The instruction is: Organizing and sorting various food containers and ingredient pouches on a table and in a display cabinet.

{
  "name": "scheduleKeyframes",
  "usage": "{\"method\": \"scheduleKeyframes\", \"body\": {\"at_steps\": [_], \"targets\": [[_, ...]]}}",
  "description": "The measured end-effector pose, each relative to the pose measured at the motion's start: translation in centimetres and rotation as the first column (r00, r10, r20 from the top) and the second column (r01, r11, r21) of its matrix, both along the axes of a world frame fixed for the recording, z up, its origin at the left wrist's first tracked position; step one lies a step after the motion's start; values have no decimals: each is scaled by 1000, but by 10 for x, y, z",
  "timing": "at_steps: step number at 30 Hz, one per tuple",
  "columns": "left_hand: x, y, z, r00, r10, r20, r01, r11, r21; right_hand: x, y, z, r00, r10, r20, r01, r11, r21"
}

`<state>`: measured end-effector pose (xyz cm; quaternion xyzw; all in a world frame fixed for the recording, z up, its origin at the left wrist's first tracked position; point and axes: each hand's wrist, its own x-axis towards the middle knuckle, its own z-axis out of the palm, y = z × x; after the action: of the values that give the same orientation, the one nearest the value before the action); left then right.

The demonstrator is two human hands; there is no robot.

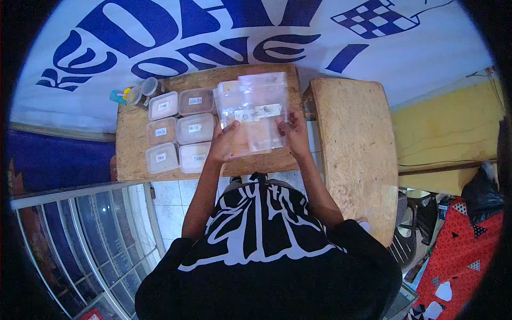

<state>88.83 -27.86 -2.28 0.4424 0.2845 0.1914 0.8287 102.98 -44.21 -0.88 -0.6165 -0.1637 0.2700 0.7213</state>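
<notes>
Over the wooden table [134,170] I hold several clear plastic pouches [244,96], fanned so that they overlap. Pale labels with writing cross their middles, and some have light orange-brown content. My left hand [222,140] grips the stack at its lower left, thumb on top. At the right side my right hand [295,134] has its fingers on the edge of the front pouch [266,90], which looks slightly blurred. Just left of the pouches stand several lidded plastic food containers [195,128] in two columns, each bearing a handwritten label.
Two round lidded tubs [150,86] and a turquoise and yellow item [120,96] stand at the table's far left corner. A second wooden table [356,148] is to the right, past a narrow gap. A printed banner [224,48] hangs behind; a glass-paned cabinet [92,240] stands lower left.
</notes>
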Motion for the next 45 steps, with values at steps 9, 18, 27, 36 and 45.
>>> {"method": "scheduleKeyframes", "body": {"at_steps": [9, 18, 27, 36, 45], "targets": [[-17, 4, -28, 986, 87, -144, -83, 996, 32, 117, -68, -172, 984, -179, 19, 179, 965, -192], [-30, 4, -46, 983, 135, -120, -142, 988, -52, 227, -70, -378, 818, -70, 571, 386, 803, -455], [-41, 7, -61, 967, 218, -135, -222, 975, -12, 225, -46, -367, 641, 135, 756, 576, 567, -589], [-44, 8, -68, 937, 295, -187, -298, 955, 14, 125, 41, -285, 646, 51, 761, 699, 361, -617], [-59, 8, -67, 944, 286, -163, -302, 950, -82, 22, 140, -301, 855, -233, -463, 106, 953, -284]]}}
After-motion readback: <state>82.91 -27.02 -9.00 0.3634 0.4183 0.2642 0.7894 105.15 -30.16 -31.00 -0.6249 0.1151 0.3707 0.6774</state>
